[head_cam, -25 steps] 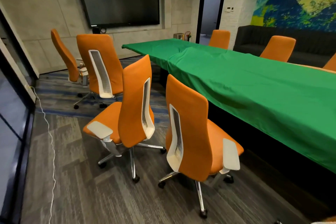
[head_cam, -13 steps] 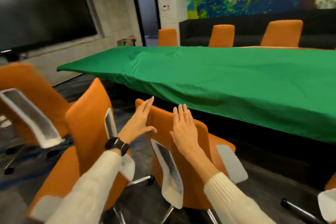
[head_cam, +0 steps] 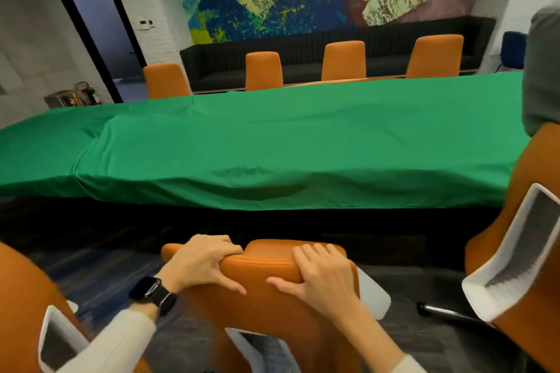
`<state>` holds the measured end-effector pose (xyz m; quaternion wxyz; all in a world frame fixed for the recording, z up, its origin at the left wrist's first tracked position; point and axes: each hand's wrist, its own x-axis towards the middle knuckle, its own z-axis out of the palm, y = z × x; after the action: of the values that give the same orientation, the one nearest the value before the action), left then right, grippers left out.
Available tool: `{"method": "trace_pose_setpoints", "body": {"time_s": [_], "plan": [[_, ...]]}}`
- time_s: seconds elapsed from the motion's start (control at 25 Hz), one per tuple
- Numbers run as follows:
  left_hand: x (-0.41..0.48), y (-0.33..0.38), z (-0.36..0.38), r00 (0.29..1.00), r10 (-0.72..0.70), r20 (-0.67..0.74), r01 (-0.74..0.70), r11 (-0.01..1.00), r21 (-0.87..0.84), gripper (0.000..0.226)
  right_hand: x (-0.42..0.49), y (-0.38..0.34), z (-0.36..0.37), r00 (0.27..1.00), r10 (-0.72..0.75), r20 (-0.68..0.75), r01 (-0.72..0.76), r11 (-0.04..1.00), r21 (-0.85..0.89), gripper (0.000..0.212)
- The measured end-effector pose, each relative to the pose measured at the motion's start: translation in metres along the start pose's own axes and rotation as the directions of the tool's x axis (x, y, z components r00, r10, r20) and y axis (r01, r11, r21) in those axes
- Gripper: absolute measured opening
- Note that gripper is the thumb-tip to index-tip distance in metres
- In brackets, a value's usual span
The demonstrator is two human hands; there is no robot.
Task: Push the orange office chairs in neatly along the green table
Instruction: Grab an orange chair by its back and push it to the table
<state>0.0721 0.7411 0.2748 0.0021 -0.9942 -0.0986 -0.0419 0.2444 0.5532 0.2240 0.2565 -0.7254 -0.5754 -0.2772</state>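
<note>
An orange office chair (head_cam: 266, 306) stands right in front of me, its back facing me, a short way off the long green table (head_cam: 272, 142). My left hand (head_cam: 203, 263) and my right hand (head_cam: 321, 278) both grip the top edge of its backrest, fingers curled over it. A second orange chair (head_cam: 21, 297) stands at the lower left. A third orange chair (head_cam: 521, 245) with a white back frame is at the right, also away from the table. Several orange chairs (head_cam: 344, 59) are tucked in along the table's far side.
A dark sofa (head_cam: 303, 48) runs along the far wall under a colourful mural. An open doorway (head_cam: 100, 24) is at the back left. A person in grey (head_cam: 542, 70) is at the right edge, by the third chair.
My view has swung round to face the table squarely. My hands, held open above the chair's backrest half a second ago, now grip its top edge.
</note>
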Motion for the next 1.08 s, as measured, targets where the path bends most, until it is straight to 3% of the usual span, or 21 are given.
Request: {"method": "trace_pose_setpoints", "body": {"time_s": [0.16, 0.36, 0.48, 0.64, 0.72, 1.08], "plan": [[0.043, -0.007, 0.013, 0.980, 0.092, -0.179, -0.079, 0.994, 0.074, 0.064, 0.017, 0.043, 0.014, 0.996, -0.048, -0.072, 0.041, 0.995, -0.095, 0.059], [0.118, -0.016, 0.021, 0.959, 0.094, -0.266, -0.073, 0.993, 0.088, 0.074, 0.062, 0.113, 0.046, 0.999, -0.048, 0.025, 0.051, 0.985, -0.168, 0.061], [0.163, -0.037, 0.024, 0.949, 0.112, -0.294, -0.082, 0.990, 0.114, 0.069, 0.093, 0.155, 0.066, 0.997, 0.001, 0.082, 0.012, 0.987, -0.161, 0.068], [0.205, -0.074, 0.041, 0.907, -0.128, -0.401, 0.201, 0.969, 0.146, 0.072, 0.137, 0.203, 0.093, 0.989, 0.029, 0.145, -0.006, 0.987, -0.160, 0.075], [0.236, -0.087, 0.046, 0.906, -0.198, -0.373, 0.271, 0.950, 0.154, 0.074, 0.157, 0.225, 0.108, 0.984, 0.051, 0.172, -0.026, 0.989, -0.144, 0.077], [0.361, -0.159, 0.042, 0.957, -0.241, -0.163, 0.244, 0.970, -0.002, 0.102, 0.237, 0.302, 0.176, 0.982, 0.057, 0.180, -0.038, 0.993, -0.109, 0.074]]}}
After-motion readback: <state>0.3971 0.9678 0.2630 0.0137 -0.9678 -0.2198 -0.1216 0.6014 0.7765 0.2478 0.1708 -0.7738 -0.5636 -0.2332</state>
